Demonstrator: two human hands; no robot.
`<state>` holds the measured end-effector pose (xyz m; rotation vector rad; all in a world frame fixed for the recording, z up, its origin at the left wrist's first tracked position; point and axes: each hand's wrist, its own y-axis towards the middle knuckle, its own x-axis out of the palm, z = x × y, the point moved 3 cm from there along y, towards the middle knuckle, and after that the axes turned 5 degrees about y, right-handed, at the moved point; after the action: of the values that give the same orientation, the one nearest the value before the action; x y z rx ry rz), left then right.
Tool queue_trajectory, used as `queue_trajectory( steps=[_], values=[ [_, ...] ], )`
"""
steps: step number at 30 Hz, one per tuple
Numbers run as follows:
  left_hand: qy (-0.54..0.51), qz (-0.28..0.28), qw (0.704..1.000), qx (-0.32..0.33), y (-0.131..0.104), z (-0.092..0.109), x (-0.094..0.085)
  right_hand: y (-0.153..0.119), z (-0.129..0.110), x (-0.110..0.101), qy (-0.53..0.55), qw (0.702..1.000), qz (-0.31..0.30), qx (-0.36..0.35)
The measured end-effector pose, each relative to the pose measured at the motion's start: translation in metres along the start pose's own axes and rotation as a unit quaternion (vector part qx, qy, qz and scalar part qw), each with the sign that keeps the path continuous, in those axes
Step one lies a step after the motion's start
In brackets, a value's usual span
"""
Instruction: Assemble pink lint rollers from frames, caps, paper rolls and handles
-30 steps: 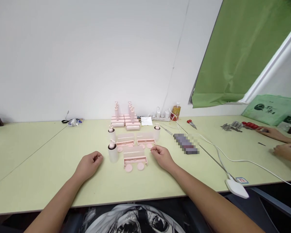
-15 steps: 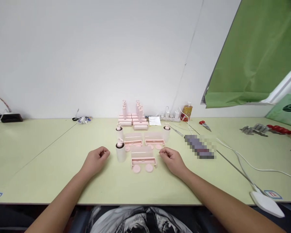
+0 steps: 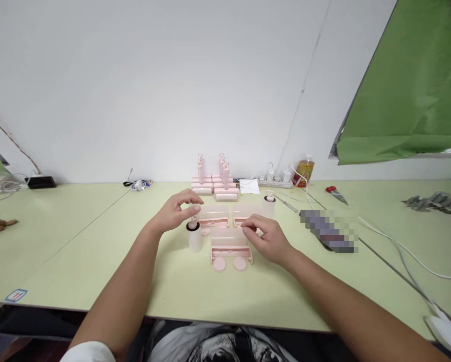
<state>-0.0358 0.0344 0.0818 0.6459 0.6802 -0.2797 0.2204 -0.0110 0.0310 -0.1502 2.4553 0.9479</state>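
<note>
My left hand [image 3: 176, 211] is raised just above a white roller [image 3: 195, 240] with a pink ring top; its fingers are apart and nothing shows between them. My right hand [image 3: 268, 237] hovers by the right end of the front pink holder [image 3: 231, 250], fingers curled down; what its fingertips touch, if anything, is hidden. Two pink discs, a left one [image 3: 219, 264] and a right one [image 3: 239, 263], lie before this holder. Behind it are two more pink holders with clear covers. Another white roller [image 3: 269, 207] stands behind my right hand.
Finished-looking pink rollers [image 3: 226, 191] stand near the wall. A power strip [image 3: 274, 183], a bottle [image 3: 303, 171], a pixelated dark object [image 3: 327, 232], red-handled pliers [image 3: 336, 194] and white cables lie to the right. A black box [image 3: 40, 182] sits far left.
My left hand has moved forward and right, from the bare table to over the near roller, and its fingers have spread. My right hand has shifted slightly over the holder area. The view has turned left.
</note>
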Motion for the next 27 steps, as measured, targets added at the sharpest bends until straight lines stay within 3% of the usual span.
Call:
queue_trajectory(
  steps=[3, 8, 15, 21, 27],
  values=[
    [-0.006, -0.099, 0.995, -0.015, -0.011, -0.012, 0.002, -0.009, 0.005, 0.001, 0.003, 0.999, -0.033, 0.007],
    [-0.038, -0.151, 0.987, -0.045, -0.014, -0.020, 0.010, -0.007, 0.012, -0.002, 0.028, 0.999, -0.003, 0.045],
    [-0.045, -0.143, 0.988, -0.038, -0.012, -0.025, 0.016, -0.008, 0.007, -0.002, 0.023, 0.998, -0.038, 0.041],
    [-0.029, -0.133, 0.990, -0.045, -0.012, -0.024, 0.014, -0.014, -0.006, 0.009, -0.097, 0.965, -0.242, -0.008],
    [-0.065, -0.130, 0.988, -0.057, -0.012, -0.026, 0.013, -0.022, -0.016, 0.016, -0.171, 0.952, -0.253, 0.000]
  ],
)
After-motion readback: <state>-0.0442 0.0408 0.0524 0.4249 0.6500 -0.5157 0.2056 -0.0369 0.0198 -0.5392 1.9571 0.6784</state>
